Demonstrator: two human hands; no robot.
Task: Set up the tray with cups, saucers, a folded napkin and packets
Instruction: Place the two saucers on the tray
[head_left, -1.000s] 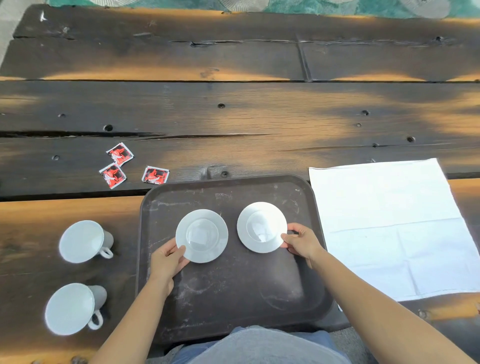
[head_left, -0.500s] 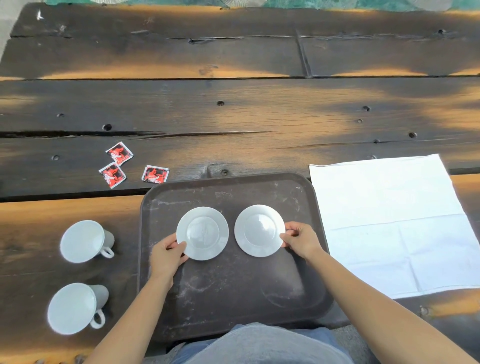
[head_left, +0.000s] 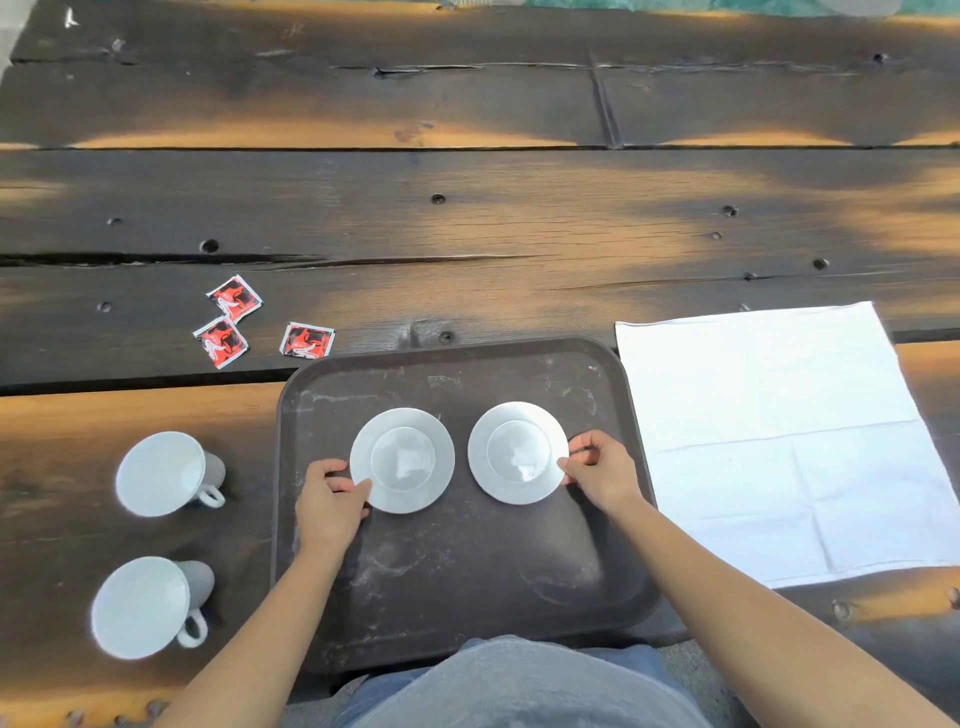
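Saucers are the things in hand: two white ones lie flat, side by side and just apart, in the middle of the dark tray (head_left: 613, 374). The left saucer (head_left: 402, 460) is pinched at its near-left rim by the fingers of the left hand (head_left: 330, 506), thumb on top; the right saucer (head_left: 518, 452) is pinched at its right rim by the right hand (head_left: 602, 475) in the same way. Both are judged to be glazed ceramic: stiff, light, smooth and liable to chip if dropped or knocked together, so the rim is the sound place to be gripped, and sliding is safer than lifting. Two white cups (head_left: 156, 473) lie tipped on the surface left of the tray, well apart from it; each is best taken by its handle or body. Three red packets (head_left: 235, 299) lie beyond the tray's left corner, thin and easily pinched. A napkin (head_left: 769, 431) is spread unfolded on the right, soft and limp, best taken by its corners.
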